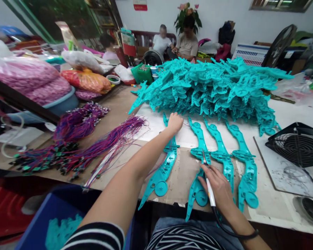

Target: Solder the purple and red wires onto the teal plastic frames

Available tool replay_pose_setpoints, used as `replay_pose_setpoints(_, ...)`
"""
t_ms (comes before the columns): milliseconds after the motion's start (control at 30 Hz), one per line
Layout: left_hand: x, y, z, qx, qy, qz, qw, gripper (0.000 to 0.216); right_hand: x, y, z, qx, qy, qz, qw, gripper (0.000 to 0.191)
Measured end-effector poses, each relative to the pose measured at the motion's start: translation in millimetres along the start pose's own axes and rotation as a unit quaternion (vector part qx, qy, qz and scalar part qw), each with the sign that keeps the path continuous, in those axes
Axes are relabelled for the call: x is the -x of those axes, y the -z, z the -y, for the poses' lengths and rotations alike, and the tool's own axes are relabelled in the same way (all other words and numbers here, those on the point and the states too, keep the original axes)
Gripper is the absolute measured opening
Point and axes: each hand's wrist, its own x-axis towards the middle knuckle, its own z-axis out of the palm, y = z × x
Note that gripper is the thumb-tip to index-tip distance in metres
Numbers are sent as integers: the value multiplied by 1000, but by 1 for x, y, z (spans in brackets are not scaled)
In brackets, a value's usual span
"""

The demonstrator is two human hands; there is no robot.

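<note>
My right hand [219, 185] is wrapped round a soldering iron [210, 191] with a white handle and black cord. Its metal tip points away from me, over the middle of a long teal plastic part [198, 139]. My left hand [175, 122] reaches forward, fingers pinched together at the far end of another teal part [165, 170]. A thin dark wire [185, 124] shows beside those fingers; the fingertips are partly hidden. Two similar teal parts, one [223, 156] nearer and one [246, 163] farther right, lie alongside in a row.
Behind the row rises a big heap of teal parts [211, 86]. Purple and red wire bundles [112, 142] lie at left, near a blue tub [65, 104] of bagged pink pieces. A black fan [299, 144] stands right; a blue bin [39, 211] sits below. People sit at the back.
</note>
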Motion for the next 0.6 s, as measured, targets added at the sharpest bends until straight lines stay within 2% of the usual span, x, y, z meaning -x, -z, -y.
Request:
replay_pose_setpoints(267,15,5,8,5,100,-24,995,35,-1,-2,4,5,-13,-13,1000,33)
replay_pose_setpoints(467,19,8,15,34,141,18,989,26,1,0,8,37,-34,-10,999,32)
replay_pose_setpoints(600,38,16,12,65,155,-8,986,30,5,7,9,29,-28,-28,999,36)
